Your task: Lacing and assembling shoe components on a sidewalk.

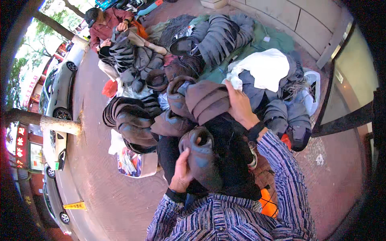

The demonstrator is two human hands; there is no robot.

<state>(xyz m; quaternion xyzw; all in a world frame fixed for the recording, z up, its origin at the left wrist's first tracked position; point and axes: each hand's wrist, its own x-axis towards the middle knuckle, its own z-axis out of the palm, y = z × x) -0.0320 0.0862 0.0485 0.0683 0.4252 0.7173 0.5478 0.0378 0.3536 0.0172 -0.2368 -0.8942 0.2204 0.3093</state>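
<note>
In my lap lies a grey shoe upper point(206, 172) with bluish patches and a round opening. My left hand point(181, 173) is closed around its left side, and a fingertip shows inside the opening. Beyond it, my right hand point(241, 105) grips the right end of a nested stack of grey-brown shoe uppers point(207, 102), thumb at the top edge. Another blue-patched upper point(173, 122) rests just left of that stack. Further left, a larger bundle of nested uppers point(134, 122) leans beside my knee.
Across from me, a seated person point(108, 26) handles dark stacked pieces. More stacks of grey uppers point(219, 38) lie on a green sheet point(277, 38). A white cloth point(263, 68) covers some pieces. An open box point(138, 162) stands left, near a tree trunk point(60, 123); parked cars line the street.
</note>
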